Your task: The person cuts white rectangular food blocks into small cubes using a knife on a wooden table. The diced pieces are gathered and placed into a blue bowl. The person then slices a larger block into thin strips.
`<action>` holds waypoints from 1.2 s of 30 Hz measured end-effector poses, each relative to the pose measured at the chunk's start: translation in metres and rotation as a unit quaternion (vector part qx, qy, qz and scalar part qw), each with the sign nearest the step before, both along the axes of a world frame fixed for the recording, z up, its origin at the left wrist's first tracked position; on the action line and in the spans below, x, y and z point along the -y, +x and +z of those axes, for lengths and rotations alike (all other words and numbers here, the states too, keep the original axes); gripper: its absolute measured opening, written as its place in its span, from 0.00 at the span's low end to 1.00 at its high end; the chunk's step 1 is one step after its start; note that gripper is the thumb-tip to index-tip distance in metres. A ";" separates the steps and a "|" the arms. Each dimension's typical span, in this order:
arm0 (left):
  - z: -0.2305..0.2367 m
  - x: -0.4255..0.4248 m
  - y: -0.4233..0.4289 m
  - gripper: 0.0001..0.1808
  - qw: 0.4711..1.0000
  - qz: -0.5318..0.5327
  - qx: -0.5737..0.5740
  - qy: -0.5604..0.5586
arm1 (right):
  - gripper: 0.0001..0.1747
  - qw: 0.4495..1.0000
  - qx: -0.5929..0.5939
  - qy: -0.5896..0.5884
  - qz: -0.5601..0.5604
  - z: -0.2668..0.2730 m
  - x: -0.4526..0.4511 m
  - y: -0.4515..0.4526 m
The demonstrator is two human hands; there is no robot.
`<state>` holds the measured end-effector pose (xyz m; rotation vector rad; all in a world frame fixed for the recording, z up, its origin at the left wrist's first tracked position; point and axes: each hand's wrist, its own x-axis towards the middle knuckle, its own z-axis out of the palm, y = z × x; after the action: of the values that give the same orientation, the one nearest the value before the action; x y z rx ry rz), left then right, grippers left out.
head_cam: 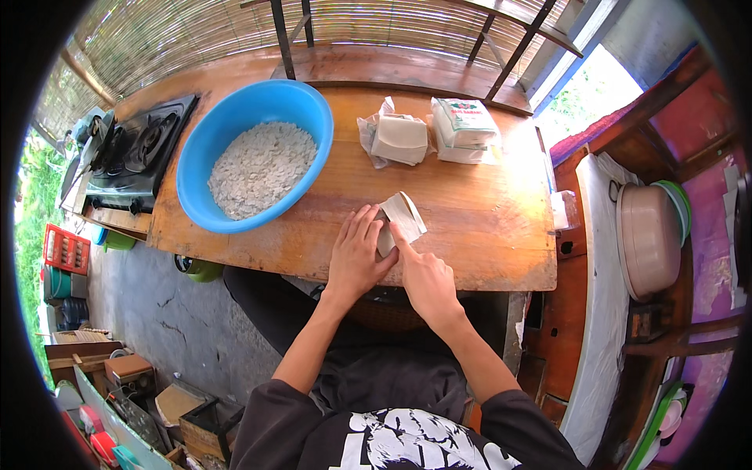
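My left hand [358,252] rests at the left side of a small folded paper piece [405,212] near the table's front edge, its fingers and thumb around the lower part. My right hand [427,276] presses an extended index finger on the same paper; its other fingers are curled. Behind them, a stack of pale paper sheets [400,138] lies in an opened plastic wrapper. To its right are stacked plastic-wrapped packs [465,130] bearing print. A blue plastic basin [320,158] at the left holds many whitish flakes [264,167].
The wooden table [470,235] carries a black gas stove [141,153] at its left end. A wooden rack [364,70] stands along the back. A beige basin [646,241] leans at the right. Boxes [128,367] and crates are on the floor at lower left.
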<state>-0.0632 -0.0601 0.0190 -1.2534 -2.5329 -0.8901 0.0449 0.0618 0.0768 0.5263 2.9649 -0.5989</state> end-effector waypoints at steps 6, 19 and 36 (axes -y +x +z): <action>-0.003 -0.002 0.000 0.29 1.000 0.010 -0.006 0.006 | 0.48 1.000 0.004 0.013 0.009 -0.003 -0.001 0.017; -0.003 -0.002 0.001 0.31 1.000 0.005 0.006 0.010 | 0.45 0.997 0.003 0.074 0.004 -0.004 0.001 0.056; -0.002 0.011 0.005 0.28 1.000 -0.005 0.022 0.021 | 0.39 0.999 -0.043 0.020 -0.017 0.014 0.004 0.059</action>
<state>-0.0587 -0.0713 0.0175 -1.2476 -2.5285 -0.9785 0.1043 0.0575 0.0906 0.5705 3.0594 -0.5816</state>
